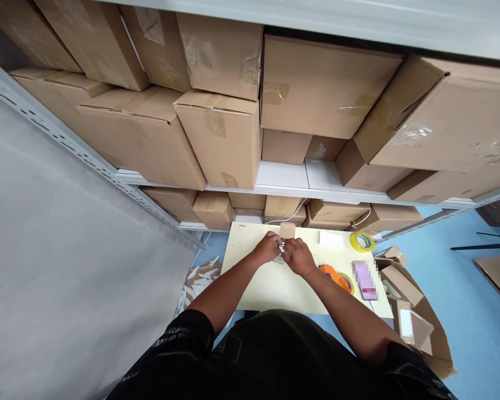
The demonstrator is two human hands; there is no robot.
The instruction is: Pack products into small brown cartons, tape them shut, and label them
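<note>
My left hand [268, 248] and my right hand [297, 255] meet over the middle of the pale yellow table [258, 289]. Fingers of both are closed around a small whitish, partly see-through item [281, 245], too small and covered to name. Just below it, part of a thin curved edge shows on the tabletop, mostly hidden by the fingers. A little brown cardboard piece [287, 230] lies directly behind the hands. To the right of my right hand are an orange tape dispenser [333, 276] and a white block or stack of paper [330, 240].
A yellow tape roll [362, 241] and a phone [364, 280] lie at the table's right side. Shelves full of cardboard boxes [220, 139] rise behind and overhang the table. An open carton of cardboard scraps [416, 311] stands on the right; white scraps [198, 286] lie left.
</note>
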